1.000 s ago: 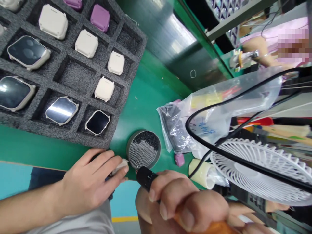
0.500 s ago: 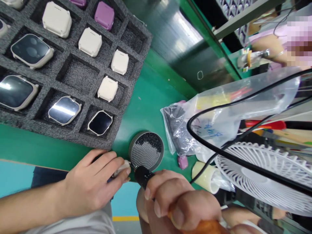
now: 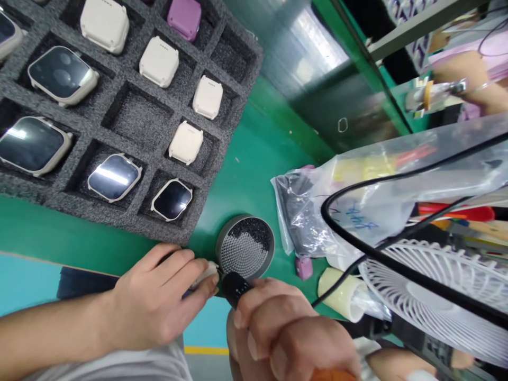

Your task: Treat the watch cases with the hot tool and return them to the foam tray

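Observation:
My left hand (image 3: pixel 162 296) is closed around a white watch case (image 3: pixel 207 271) at the front edge of the green table. Most of the case is hidden under my fingers. My right hand (image 3: pixel 293 328) grips an electric screwdriver (image 3: pixel 235 289) with a black nose and an orange body. The driver's tip meets the end of the watch case, though the exact contact point is too small to make out. Just beyond the tip stands a round grey dish (image 3: pixel 272 248) with a dimpled floor and tiny dark screws gathered on its far side.
A grey foam tray (image 3: pixel 89 212) holds white, purple and dark-screened watches at the left. To the right lie a clear plastic bag (image 3: pixel 357 196), a small purple piece (image 3: pixel 304 268), a tape roll (image 3: pixel 337 293), a white fan (image 3: pixel 432 291) and a black cable (image 3: pixel 381 259). Another person's arm (image 3: pixel 464 69) shows at upper right.
The whole view has shifted, so the tray, dish and bag appear further right. Both hands keep their grips, and the screwdriver stays against the watch case.

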{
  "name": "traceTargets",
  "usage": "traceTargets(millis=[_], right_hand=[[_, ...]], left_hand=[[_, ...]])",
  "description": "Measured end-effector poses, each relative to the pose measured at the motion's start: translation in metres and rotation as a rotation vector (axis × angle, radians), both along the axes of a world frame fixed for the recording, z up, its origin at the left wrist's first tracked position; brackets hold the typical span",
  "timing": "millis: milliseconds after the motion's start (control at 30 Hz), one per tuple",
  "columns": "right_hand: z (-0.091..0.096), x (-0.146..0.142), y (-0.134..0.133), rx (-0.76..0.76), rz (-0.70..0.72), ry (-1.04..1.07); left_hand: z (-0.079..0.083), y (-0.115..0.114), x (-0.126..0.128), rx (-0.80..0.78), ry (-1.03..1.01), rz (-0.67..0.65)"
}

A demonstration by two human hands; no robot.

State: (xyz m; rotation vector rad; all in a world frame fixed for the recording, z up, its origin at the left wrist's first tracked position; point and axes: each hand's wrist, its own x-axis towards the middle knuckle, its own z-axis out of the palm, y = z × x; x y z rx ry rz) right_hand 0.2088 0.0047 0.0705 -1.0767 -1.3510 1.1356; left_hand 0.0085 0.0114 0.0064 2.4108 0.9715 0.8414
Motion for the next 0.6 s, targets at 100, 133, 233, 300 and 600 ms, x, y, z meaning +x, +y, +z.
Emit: traceTargets(millis=[100,133,233,300,600], right_hand=[[-0.006,0.005,0.000,-0.008,0.120,0.004],[-0.006,0.003,0.000,0.013,0.124,0.017],[-0.007,-0.012,0.000,0.167,-0.186,0.081],[-0.007,-0.022,0.001,0.273,-0.409,0.117],[-0.009,-0.008,0.002,0.137,-0.246,0.133]], left_hand=[[0.000,0.000,0.000,0.001,0.001,-0.015],[0.000,0.000,0.000,0.002,-0.002,-0.016],[0.000,0.001,0.000,0.007,0.005,0.006],[0.000,0.001,-0.002,0.014,0.013,0.004],[-0.005,-0.002,-0.006,0.039,0.017,-0.088]])
